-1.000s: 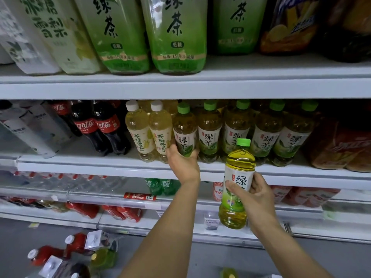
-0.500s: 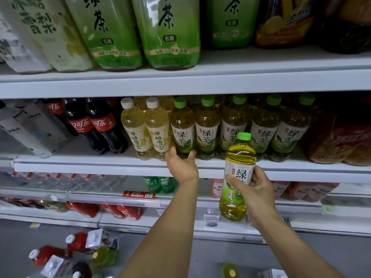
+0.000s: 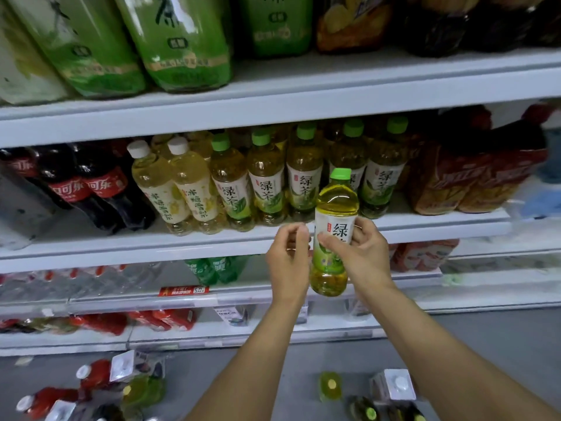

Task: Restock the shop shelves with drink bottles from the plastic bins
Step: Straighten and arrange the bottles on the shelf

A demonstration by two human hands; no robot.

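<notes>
The right hand (image 3: 365, 253) grips a green tea bottle (image 3: 335, 208) around its label, thumb across the front and fingers wrapped behind. The bottle is upright, with a green cap and yellow liquid, and is held in the air in front of the edge of the middle shelf (image 3: 121, 244). The left hand (image 3: 287, 259) is just beside the bottle's left side, back toward the camera, fingers curled and thumb close to the forefinger. I cannot tell whether it touches the bottle or holds anything.

Behind the hands, 5 matching green-capped tea bottles (image 3: 267, 183) stand in a row on the middle shelf, the 4th partly hidden by the held one. To their left stand 2 pale bottles with white caps (image 3: 182, 189), then dark cola bottles (image 3: 91, 186) with red labels. To the right of the row sit red and orange packs (image 3: 473, 177).

The upper shelf (image 3: 303, 98) carries large green-labelled bottles (image 3: 182, 47). Below the middle shelf, green bottles (image 3: 212, 268) show beside a red price tag (image 3: 183, 290) on the next rail.

On the grey floor (image 3: 501, 344) at the bottom of the view are red bottles (image 3: 91, 375), a white carton (image 3: 393, 384) and a yellow-capped bottle (image 3: 330, 385), all blurred.
</notes>
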